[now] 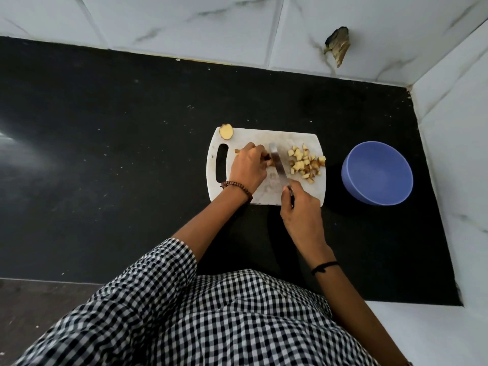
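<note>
**Ginger under the knife on a white board**

Nearest the camera was a black-and-white checked shirt [211, 313], with both forearms reaching forward from it. A thin black band [324, 266] circled the right wrist. The right hand [301, 207] had its fingers curled round the dark handle of a kitchen knife [278, 165], and the blade ran away from the body across the middle of the white cutting board [295, 138]. Just left of the blade, the left hand [248, 167], with a brown beaded bracelet [237, 187] at the wrist, pinched the ginger strips [267, 158] down against the board, fingertips bent close to the steel. The hand hid most of the strips; 1 end poked out on its far left side.

Right of the blade lay a loose pile of diced ginger [306, 165], near the board's right edge. Beyond that edge, apart from the board, stood a blue bowl [377, 173]. A cut ginger end [226, 132] sat on the board's far left corner. Everything rested on a black speckled countertop [132, 154], backed by a white marbled tile wall [211, 22] with a broken patch [338, 46].
</note>
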